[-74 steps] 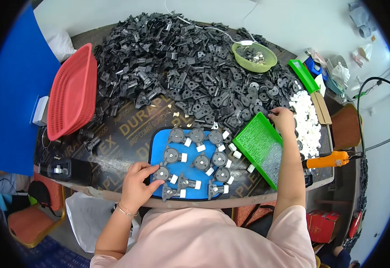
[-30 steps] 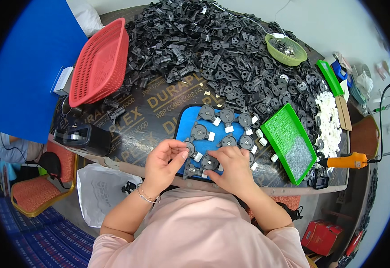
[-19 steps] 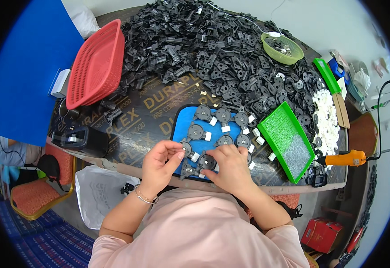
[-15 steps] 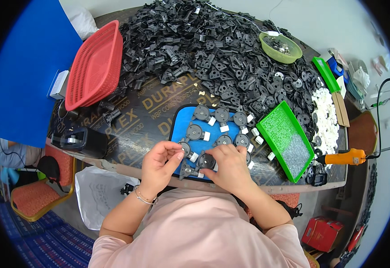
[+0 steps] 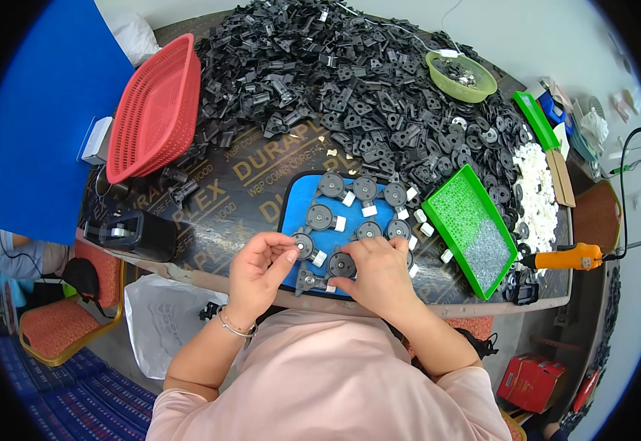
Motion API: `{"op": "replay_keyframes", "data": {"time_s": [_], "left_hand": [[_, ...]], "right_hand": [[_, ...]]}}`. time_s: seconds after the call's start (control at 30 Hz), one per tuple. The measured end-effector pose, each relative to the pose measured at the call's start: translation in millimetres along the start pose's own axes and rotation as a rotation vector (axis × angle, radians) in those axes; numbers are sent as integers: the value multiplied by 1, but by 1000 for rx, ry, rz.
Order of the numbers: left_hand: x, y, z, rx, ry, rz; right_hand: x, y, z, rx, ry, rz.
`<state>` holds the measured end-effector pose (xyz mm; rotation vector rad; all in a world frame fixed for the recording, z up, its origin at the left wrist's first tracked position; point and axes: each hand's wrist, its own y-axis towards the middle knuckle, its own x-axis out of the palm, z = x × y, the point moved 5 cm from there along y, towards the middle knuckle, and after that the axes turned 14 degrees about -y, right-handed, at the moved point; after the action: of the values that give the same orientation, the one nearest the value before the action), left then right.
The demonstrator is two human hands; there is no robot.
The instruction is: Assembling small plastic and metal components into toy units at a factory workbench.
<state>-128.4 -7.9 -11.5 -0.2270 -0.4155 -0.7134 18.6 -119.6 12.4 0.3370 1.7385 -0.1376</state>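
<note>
My right hand (image 5: 380, 273) has its fingers and thumb around a black round disc (image 5: 342, 264) near the front edge of a blue mat (image 5: 283, 279). Just left of it, my left hand (image 5: 261, 273) is curled, thumb and index fingertips close together beside another black disc assembly (image 5: 303, 246). Whatever those fingertips pinch, if anything, is too small to make out. A black bracket (image 5: 307, 279) lies between the hands, below the discs. Several black disc assemblies with white blocks, such as one disc assembly (image 5: 319, 217), stand in rows on the mat.
Black plastic parts (image 5: 298, 66) heap across the back. Right of the mat are a green tray (image 5: 445, 209) of small metal pieces, white parts (image 5: 535, 191) and an orange electric screwdriver (image 5: 566, 258). Red baskets (image 5: 155, 110), a black tape dispenser (image 5: 140, 234) and a yellow-green bowl (image 5: 463, 92) also stand there.
My left hand has shifted very slightly left. My right hand stays on the black disc, almost unmoved.
</note>
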Motion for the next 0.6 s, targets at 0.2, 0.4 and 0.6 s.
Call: {"op": "replay_keyframes", "data": {"time_s": [0.2,0.4,0.6], "left_hand": [[2,3,0,4,-2,-13],[-9,-1,10,58,59,71],[-11,2,10,55,34,67]], "right_hand": [[-4,2,1,-1,-59,-54],[-42,12,81,171,78,148],[-77,5,288,675,-300,273]]}}
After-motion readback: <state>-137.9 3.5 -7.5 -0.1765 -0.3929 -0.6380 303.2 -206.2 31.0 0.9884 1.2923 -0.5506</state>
